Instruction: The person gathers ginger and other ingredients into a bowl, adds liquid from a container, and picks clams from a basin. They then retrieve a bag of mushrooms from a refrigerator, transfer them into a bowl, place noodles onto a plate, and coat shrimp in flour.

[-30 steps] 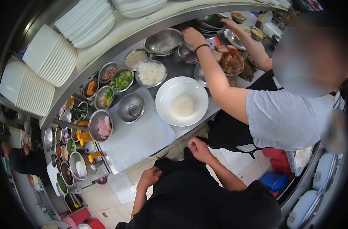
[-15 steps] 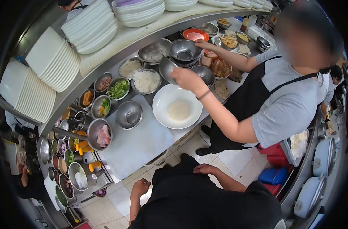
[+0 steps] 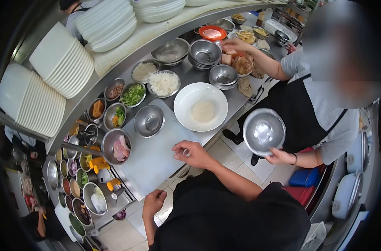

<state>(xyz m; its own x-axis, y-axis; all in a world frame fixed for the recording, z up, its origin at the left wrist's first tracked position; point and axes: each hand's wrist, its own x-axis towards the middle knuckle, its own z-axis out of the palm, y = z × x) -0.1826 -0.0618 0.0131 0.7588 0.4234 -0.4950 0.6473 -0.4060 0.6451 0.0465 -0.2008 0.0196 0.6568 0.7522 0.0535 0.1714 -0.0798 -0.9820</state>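
— What is being shown nearest the camera?

— The left hand (image 3: 154, 203) is being held low, beside the black clothing and below the counter's edge. Its fingers are being curled into a loose fist, around nothing that can be seen.

— And the right hand?

— The right hand (image 3: 193, 153) is being held at the near edge of the white cutting board (image 3: 150, 161). The fingers are being kept bent and parted, and nothing is being gripped. Whether the fingertips are touching the board cannot be told.

— What is being carried by the board?

— A small steel bowl (image 3: 149, 121) is being borne at its far end. Just left of the board, a bowl of raw meat (image 3: 117, 147) is being kept. Just right of it, a white plate (image 3: 186, 98) with a pale mound (image 3: 203, 111) in its middle is being kept on the counter.

— Is anyone else being seen?

— A co-worker in a grey shirt and black apron is being seen to the right. An empty metal bowl (image 3: 263, 131) is being gripped by its rim in the co-worker's near hand (image 3: 280, 155), out over the floor and apart from the counter. The co-worker's far hand (image 3: 235, 44) is being stretched toward a tray of cooked meat (image 3: 242, 65).

— And farther back?

— A bowl of chopped greens (image 3: 133, 94) and nested steel bowls (image 3: 204, 52) are being kept along the rear of the counter. Stacks of white plates (image 3: 60, 58) are being stored on the shelf above.
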